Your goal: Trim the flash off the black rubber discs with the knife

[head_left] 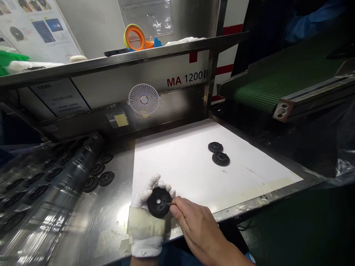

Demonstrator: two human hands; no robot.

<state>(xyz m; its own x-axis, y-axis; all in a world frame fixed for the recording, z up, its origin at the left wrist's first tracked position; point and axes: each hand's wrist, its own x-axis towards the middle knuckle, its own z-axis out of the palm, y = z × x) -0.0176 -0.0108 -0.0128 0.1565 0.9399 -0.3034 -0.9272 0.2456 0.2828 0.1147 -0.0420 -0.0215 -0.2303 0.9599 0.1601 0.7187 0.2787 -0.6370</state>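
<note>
In a white glove with tape around its palm and wrist, my left hand [148, 214] holds a round black plastic disc [158, 208] with a hole at its middle, its face turned up to me. My bare right hand [196, 225] is closed in a pinch at the disc's right side. A thin pointed tool [168, 204] juts from those fingertips onto the disc's face; most of it is hidden, so I cannot tell its exact kind. Two similar black discs [221, 159] lie on the white sheet [177, 155] farther right.
Several black discs [106, 178] rest on the metal bench at left, beside a clear plastic tray [69, 177] holding more. A white fan [144, 99] stands at the back. Above runs a shelf [94, 63] with orange tape [135, 37]. A green conveyor [257, 90] lies at right.
</note>
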